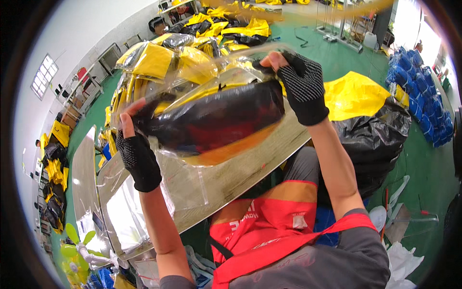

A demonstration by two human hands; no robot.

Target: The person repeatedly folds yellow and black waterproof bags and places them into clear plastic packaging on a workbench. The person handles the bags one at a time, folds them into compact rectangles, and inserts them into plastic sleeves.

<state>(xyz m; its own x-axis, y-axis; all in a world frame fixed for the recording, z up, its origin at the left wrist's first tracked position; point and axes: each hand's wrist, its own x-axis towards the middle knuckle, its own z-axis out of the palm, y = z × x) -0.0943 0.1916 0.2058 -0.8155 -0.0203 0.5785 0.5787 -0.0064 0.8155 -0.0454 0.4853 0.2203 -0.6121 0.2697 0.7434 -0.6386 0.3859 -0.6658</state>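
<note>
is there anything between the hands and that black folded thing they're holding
Yes, a thin layer. The clear plastic bag wraps the black folded item, so the left hand and right hand grip it through the film. Both hands also wear black fingerless gloves. Nothing else visible comes between them.

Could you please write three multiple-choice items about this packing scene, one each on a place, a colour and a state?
1. Where is the black folded item?
A. In a clear plastic bag
B. On the green floor
C. In the black sack

2. What colour are the gloves?
A. White
B. Black
C. Blue

3. How is the bag held?
A. One hand only
B. Lying unheld
C. Both hands grip its ends

Answers: 1 A, clear film wraps it. 2 B, both fingerless gloves are black. 3 C, the left hand and right hand clasp opposite ends.
</note>
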